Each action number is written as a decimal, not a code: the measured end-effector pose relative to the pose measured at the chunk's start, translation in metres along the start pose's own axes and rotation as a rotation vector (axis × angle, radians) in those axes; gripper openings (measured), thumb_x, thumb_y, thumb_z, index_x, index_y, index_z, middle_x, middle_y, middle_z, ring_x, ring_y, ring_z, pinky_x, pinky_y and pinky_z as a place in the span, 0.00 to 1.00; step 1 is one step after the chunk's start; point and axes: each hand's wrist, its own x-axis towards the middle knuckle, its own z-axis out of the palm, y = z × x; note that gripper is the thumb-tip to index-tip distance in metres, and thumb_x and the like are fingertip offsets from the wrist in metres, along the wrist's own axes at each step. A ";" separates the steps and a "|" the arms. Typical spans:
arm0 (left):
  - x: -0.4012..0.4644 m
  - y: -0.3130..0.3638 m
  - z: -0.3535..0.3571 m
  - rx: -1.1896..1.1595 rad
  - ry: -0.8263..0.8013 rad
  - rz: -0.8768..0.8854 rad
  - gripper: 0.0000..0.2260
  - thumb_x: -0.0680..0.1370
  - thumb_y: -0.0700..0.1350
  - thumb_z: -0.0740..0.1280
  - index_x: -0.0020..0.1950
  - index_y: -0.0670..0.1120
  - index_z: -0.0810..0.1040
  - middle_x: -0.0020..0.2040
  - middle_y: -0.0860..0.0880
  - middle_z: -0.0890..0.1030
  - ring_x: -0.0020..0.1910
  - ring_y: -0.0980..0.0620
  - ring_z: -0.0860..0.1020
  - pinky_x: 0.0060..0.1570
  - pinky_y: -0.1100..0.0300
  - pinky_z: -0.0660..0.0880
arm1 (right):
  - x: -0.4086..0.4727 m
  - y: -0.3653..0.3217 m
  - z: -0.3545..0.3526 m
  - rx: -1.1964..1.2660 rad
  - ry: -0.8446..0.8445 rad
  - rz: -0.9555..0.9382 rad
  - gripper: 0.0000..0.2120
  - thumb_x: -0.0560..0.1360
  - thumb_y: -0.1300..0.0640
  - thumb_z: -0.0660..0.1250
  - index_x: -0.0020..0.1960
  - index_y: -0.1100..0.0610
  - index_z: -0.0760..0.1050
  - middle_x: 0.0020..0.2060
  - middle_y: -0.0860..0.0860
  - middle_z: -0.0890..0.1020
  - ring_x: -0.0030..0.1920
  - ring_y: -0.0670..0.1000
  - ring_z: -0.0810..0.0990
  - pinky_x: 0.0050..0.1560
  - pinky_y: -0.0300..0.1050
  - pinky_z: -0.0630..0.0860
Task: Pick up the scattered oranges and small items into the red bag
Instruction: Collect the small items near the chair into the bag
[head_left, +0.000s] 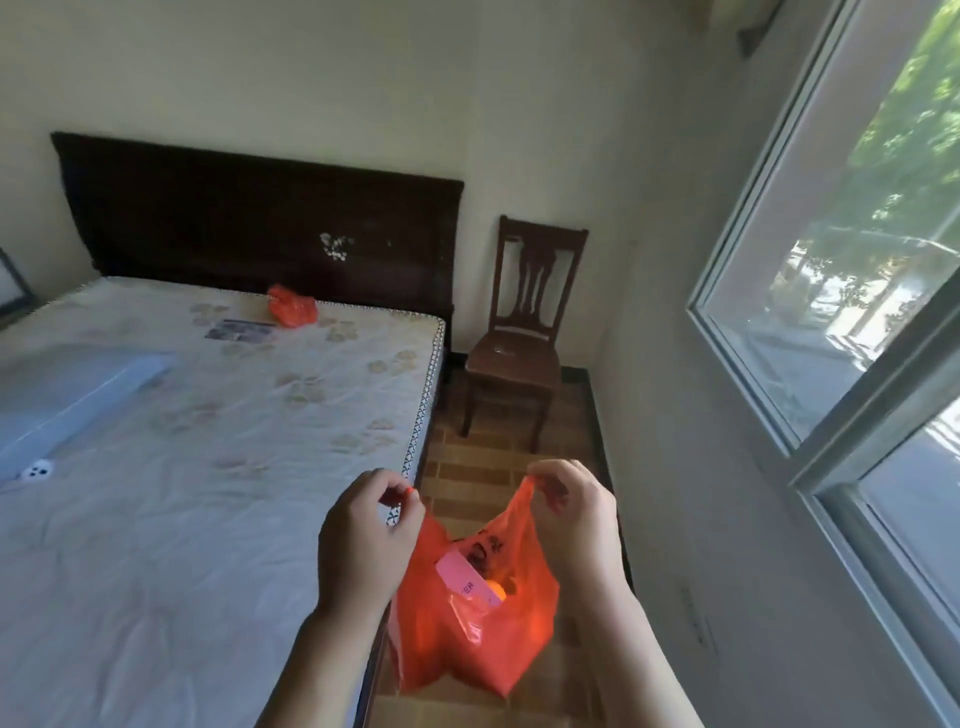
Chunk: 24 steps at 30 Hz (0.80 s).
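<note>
The red bag (467, 639) hides most of its contents; its printed label is unreadable.

A bare white mattress (208, 426) with a faint floral print fills the left side, its dark wooden headboard (249, 228) against the far wall. A flat pale blue box (67, 395) lies along the mattress's left edge, with a small white round object (37, 472) at its near end. A printed paper label (236, 330) lies near the headboard edge. A dark brown wooden chair (519, 332) stands on the brown tiled floor (493, 457) in the far corner beside the bed. A large grey-framed window (852, 270) fills the right wall.
</note>
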 end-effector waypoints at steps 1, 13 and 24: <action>0.007 0.005 -0.001 -0.003 0.002 -0.004 0.11 0.73 0.38 0.76 0.40 0.51 0.77 0.38 0.57 0.80 0.40 0.55 0.80 0.41 0.56 0.78 | 0.007 -0.002 -0.004 -0.005 0.000 -0.015 0.13 0.73 0.66 0.70 0.49 0.50 0.85 0.43 0.40 0.82 0.45 0.40 0.81 0.46 0.32 0.76; 0.094 0.050 0.062 0.026 -0.023 0.073 0.12 0.73 0.38 0.75 0.39 0.52 0.77 0.39 0.58 0.80 0.42 0.58 0.80 0.40 0.60 0.76 | 0.122 0.024 -0.036 -0.048 -0.010 -0.066 0.14 0.68 0.67 0.72 0.48 0.51 0.86 0.42 0.40 0.84 0.43 0.40 0.82 0.45 0.31 0.76; 0.169 0.075 0.156 0.059 -0.028 0.068 0.13 0.72 0.37 0.76 0.38 0.53 0.77 0.41 0.57 0.78 0.43 0.58 0.79 0.41 0.56 0.78 | 0.238 0.080 -0.058 0.010 0.045 -0.035 0.11 0.69 0.64 0.73 0.46 0.50 0.85 0.40 0.40 0.82 0.42 0.39 0.80 0.42 0.33 0.76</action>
